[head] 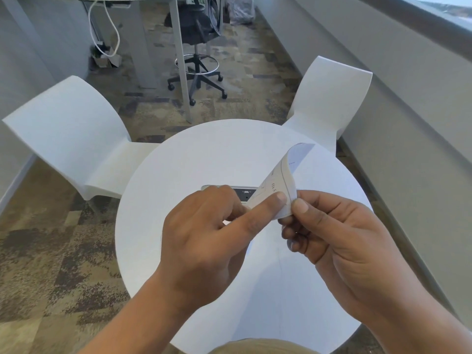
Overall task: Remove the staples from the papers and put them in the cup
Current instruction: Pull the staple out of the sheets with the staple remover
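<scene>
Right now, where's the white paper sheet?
Head view, right of centre: white paper sheet, curled, pinched by left hand and right hand over the round white table.

Round table; left chair, right chair (both white); black stool beyond.

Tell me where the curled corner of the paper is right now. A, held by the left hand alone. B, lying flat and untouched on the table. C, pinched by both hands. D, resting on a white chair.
C: the left hand and the right hand both pinch the curled corner of the paper, lifted off the round table.
</scene>
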{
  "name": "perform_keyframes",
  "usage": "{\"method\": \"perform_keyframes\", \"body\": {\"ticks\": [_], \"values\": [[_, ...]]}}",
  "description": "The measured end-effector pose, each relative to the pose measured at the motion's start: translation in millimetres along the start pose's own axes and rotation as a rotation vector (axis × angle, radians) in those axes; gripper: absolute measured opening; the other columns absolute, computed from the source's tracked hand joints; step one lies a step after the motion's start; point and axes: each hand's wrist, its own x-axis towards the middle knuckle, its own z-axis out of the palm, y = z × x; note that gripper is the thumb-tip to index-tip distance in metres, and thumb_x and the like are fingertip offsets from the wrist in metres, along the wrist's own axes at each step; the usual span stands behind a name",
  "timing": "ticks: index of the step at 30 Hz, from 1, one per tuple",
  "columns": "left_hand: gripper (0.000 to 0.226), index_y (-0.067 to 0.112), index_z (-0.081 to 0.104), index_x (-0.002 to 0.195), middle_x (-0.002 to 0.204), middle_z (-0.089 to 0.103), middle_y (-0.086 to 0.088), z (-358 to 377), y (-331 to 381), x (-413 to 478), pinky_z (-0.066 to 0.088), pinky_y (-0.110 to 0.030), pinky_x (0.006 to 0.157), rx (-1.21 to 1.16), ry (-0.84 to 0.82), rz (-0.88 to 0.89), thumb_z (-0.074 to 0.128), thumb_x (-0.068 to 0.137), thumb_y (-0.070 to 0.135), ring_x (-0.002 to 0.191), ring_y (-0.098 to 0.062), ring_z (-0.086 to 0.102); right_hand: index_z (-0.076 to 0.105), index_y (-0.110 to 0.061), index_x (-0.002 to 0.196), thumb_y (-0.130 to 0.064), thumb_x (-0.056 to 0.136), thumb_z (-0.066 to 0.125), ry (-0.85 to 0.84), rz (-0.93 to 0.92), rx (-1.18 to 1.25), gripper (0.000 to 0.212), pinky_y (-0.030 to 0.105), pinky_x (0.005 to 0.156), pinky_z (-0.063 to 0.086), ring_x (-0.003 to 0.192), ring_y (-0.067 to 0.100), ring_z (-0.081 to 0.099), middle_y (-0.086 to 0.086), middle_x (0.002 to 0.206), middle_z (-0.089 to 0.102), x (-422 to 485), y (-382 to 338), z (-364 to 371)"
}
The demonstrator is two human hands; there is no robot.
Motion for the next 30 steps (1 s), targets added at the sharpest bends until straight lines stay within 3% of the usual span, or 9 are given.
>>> {"method": "perform_keyframes", "body": {"ticks": [2,5,7,12,18,22,26,30], "values": [[0.033,0.013,0.059,0.122,0.064,0.054,-0.005,0.2,0.7,1.6,0.04,-0.035,0.049,-0.027,0.014,-0.03,0.06,0.092,0.0,0.055,-0.023,0.047,0.078,-0.012,0.073,-0.02,0.067,0.076,-0.011,0.004,0.006,0.01,0.02,0.053,0.046,0.059,0.013,0.058,0.005,0.068,0.069,-0.9,-1.4,1.7],[0.037,0.013,0.052,0.117,0.079,0.061,0.0,0.3,1.0,2.5,0.045,-0.04,0.051,-0.091,0.026,-0.106,0.063,0.084,-0.002,0.06,-0.024,0.057,0.078,-0.013,0.071,-0.026,0.065,0.069,0.009,0.012,0.017,0.017,0.02,0.052,0.045,0.058,0.014,0.057,0.005,0.067,0.068,-0.1,-1.8,2.6],[0.033,0.014,0.052,0.112,0.078,0.064,-0.003,0.2,0.4,3.0,0.046,-0.041,0.05,-0.099,0.021,-0.105,0.062,0.085,-0.003,0.059,-0.025,0.059,0.078,-0.012,0.071,-0.027,0.066,0.067,0.014,0.019,0.021,0.018,0.02,0.052,0.045,0.058,0.013,0.056,0.005,0.068,0.068,0.5,-2.0,3.6],[0.025,0.018,0.061,0.115,0.062,0.05,-0.006,0.1,-2.1,3.6,0.039,-0.034,0.045,-0.038,-0.011,-0.061,0.056,0.095,0.003,0.054,-0.022,0.044,0.077,-0.012,0.072,-0.025,0.072,0.065,0.004,0.018,0.011,0.018,0.019,0.053,0.045,0.059,0.013,0.055,0.005,0.068,0.067,1.4,-1.1,3.3],[0.023,0.022,0.065,0.111,0.063,0.05,-0.005,-0.8,-4.3,4.7,0.038,-0.032,0.044,-0.042,-0.046,-0.074,0.057,0.096,0.005,0.053,-0.023,0.045,0.078,-0.011,0.075,-0.014,0.071,0.077,-0.006,0.011,-0.031,0.005,0.02,0.055,0.046,0.06,0.013,0.056,0.006,0.07,0.068,4.0,1.4,-0.3],[0.016,0.022,0.062,0.099,0.064,0.05,-0.005,-0.6,-4.8,4.9,0.035,-0.029,0.044,-0.036,-0.043,-0.077,0.055,0.096,0.007,0.053,-0.022,0.042,0.078,-0.011,0.075,-0.026,0.067,0.069,0.019,0.017,-0.01,0.019,0.021,0.053,0.045,0.059,0.013,0.055,0.006,0.07,0.068,6.2,3.5,0.2],[0.018,0.022,0.062,0.104,0.069,0.047,-0.002,1.1,-6.2,1.9,0.033,-0.027,0.049,-0.024,-0.05,-0.074,0.056,0.096,0.007,0.058,-0.021,0.04,0.078,-0.011,0.077,-0.018,0.07,0.075,-0.003,0.011,-0.037,0.01,0.021,0.055,0.046,0.061,0.014,0.055,0.007,0.071,0.068,8.3,5.0,-0.4],[0.027,0.023,0.063,0.115,0.065,0.049,-0.004,1.2,-7.1,0.0,0.035,-0.026,0.05,-0.012,-0.077,-0.066,0.059,0.095,0.005,0.06,-0.019,0.042,0.078,-0.011,0.078,-0.03,0.068,0.067,0.022,-0.041,-0.089,0.025,0.022,0.056,0.046,0.061,0.014,0.057,0.007,0.071,0.07,8.6,5.2,-0.5]]}}
